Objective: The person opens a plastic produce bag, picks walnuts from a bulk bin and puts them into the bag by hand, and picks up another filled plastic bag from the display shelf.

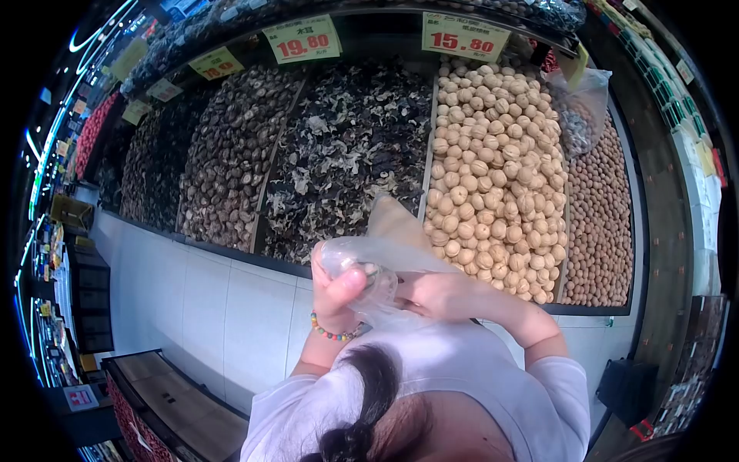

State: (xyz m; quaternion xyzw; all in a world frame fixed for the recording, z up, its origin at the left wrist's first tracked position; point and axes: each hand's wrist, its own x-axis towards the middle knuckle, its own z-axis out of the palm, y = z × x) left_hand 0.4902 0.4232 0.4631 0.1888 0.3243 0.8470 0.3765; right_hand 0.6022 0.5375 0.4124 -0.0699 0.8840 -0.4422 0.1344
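Observation:
My left hand, a beaded bracelet on its wrist, is closed around a crumpled clear plastic bag. Something pale shows through the plastic at the fingers, too unclear to name. My right hand is closed on the same bag from the other side, its fingertips partly hidden. Just beyond the bag a tan, pointed, flat-looking piece juts over the bins; I cannot tell what it is. Ahead are a bin of dried black fungus and, to its right, one of pale walnuts.
Dried mushrooms fill a bin to the left, and small brown round goods one at far right. A filled plastic bag hangs by the walnuts. Price signs line the back. A dark-edged stand is at lower left.

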